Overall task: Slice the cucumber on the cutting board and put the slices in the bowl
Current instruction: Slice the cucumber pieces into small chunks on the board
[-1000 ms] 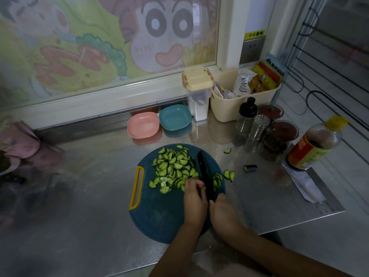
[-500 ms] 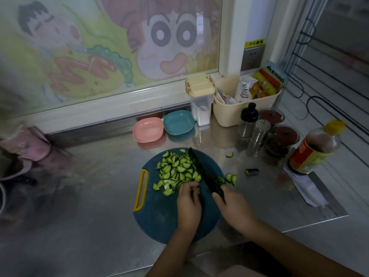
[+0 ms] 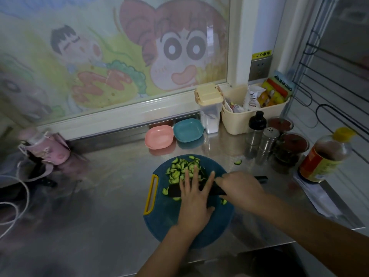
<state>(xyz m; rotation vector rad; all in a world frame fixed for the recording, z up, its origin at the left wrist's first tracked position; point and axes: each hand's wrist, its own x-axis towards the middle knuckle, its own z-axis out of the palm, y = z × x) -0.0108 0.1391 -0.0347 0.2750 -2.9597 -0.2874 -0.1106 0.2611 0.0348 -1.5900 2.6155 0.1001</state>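
Cream basket (image 3: 239, 124) of packets (image 3: 273, 94); cucumber slices (image 3: 177, 170) on board (image 3: 165, 222), left fingers (image 3: 196, 176) flat on knife (image 3: 174, 191), right fingers (image 3: 223, 179) round its handle.

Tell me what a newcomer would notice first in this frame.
The bright green cucumber slices heaped at the far side of the round teal cutting board stand out at centre. The left hand lies flat across the dark knife, which the right hand grips. Behind, a large cartoon mural fills the wall.
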